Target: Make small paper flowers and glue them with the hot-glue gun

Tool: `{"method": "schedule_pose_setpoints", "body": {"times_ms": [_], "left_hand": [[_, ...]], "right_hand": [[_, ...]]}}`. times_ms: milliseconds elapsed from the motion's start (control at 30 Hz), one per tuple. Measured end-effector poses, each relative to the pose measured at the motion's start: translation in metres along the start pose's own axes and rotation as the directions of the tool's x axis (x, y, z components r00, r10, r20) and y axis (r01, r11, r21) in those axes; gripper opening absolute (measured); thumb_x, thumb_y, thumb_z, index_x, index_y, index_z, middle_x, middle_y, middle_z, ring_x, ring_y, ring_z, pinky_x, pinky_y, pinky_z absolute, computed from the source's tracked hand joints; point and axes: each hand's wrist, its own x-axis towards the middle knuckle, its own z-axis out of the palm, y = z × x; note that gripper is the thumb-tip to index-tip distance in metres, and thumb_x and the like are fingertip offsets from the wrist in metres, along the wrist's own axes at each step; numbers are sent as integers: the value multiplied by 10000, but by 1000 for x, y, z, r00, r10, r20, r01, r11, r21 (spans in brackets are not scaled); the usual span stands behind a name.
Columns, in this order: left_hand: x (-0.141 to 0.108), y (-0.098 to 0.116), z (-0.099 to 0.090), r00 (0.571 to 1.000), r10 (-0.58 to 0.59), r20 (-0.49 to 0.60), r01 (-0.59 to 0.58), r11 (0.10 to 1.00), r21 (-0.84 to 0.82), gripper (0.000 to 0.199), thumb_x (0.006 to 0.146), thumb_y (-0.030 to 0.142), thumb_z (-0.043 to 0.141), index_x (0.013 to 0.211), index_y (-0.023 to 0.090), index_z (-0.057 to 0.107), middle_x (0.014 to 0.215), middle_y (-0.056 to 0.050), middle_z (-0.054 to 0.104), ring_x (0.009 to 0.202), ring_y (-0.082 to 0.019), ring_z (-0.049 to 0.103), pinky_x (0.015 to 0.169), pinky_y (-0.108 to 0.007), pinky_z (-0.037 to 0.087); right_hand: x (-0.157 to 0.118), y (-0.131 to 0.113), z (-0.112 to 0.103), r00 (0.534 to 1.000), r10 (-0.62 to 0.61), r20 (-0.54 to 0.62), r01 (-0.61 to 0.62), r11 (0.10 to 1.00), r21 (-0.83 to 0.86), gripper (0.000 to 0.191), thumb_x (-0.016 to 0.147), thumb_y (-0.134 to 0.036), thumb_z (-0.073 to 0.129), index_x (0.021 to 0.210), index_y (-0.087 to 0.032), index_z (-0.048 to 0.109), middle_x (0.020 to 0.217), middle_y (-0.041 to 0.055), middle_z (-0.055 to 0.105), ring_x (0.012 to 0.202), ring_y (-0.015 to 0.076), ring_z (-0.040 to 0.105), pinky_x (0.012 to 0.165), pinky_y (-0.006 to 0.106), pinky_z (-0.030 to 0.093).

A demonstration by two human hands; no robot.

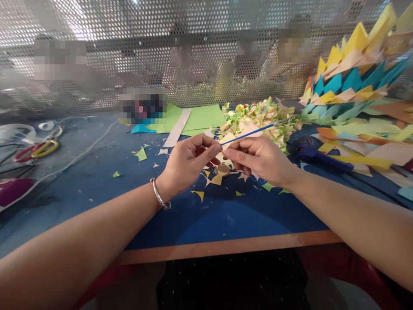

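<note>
Both hands meet over the middle of the blue table (206, 224). My left hand (195, 159), with a silver bracelet at the wrist, pinches the near end of a thin blue stick (248, 134). Close beside it, my right hand (254, 159) has thumb and fingers pressed together at that same end; what lies between them is too small to name. The stick slants up to the right above a heap of small green and cream paper pieces (264, 116). Paper scraps (217, 177) lie beneath the hands.
Green sheets (206, 116) and a pale strip (178, 128) lie behind the hands. Scissors (45, 149) and a white cord (80, 153) are at left. A blue glue gun (325, 158), loose papers and a folded-paper stack (351, 86) stand right. A perforated metal screen (200, 82) rises behind.
</note>
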Motion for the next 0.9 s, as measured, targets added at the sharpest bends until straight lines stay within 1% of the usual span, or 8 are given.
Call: {"method": "schedule_pose_setpoints", "body": {"times_ms": [200,300,433,533,633,733,900], "left_hand": [[0,2,-1,1000,12,12,-12,1000,1,144,905,228,618,784,150,622,686,-6,658,638,-102,680,592,-173,556],[0,2,0,1000,16,19,-17,1000,12,148,907,221,617,780,145,627,679,-7,661,630,-98,677,587,-168,550],[0,3,1,1000,-11,-12,12,999,45,160,909,230,619,776,143,634,682,-13,675,637,-102,680,590,-172,548],[0,3,1,1000,-18,1,18,998,58,178,920,256,609,782,146,633,690,-18,682,643,-108,685,600,-184,553],[1,1,-1,999,6,34,-9,996,91,191,928,273,596,778,157,621,700,-18,682,654,-113,689,610,-195,556],[1,-1,-3,999,44,31,-48,990,133,183,933,281,588,790,167,608,703,-18,679,664,-119,692,605,-199,550],[-1,-2,-2,997,59,47,-64,991,116,151,939,280,575,837,171,588,741,-26,684,662,-120,700,602,-200,550]], "right_hand": [[-1,-1,5,999,-46,20,46,999,-3,276,871,-408,716,819,-139,686,568,-46,545,447,39,472,414,171,377],[0,0,5,999,-41,9,41,999,-19,256,883,-383,706,819,-137,682,556,-49,534,433,39,464,402,173,371],[1,2,3,999,-47,9,47,998,-46,258,908,-381,676,816,-141,663,562,-48,530,433,42,471,402,173,384],[0,2,3,998,-62,25,63,996,-59,256,909,-381,678,808,-147,655,569,-49,527,438,40,474,410,171,388],[-1,2,3,998,-54,36,56,997,-54,280,903,-411,681,798,-153,654,584,-44,537,451,40,483,420,169,400],[-2,1,3,998,-32,44,33,999,-25,312,893,-451,683,781,-160,660,583,-37,555,447,42,493,412,168,397],[-1,-1,3,1000,10,-25,-9,998,63,402,857,-545,685,738,-160,678,538,-28,571,400,48,484,369,178,368]]}}
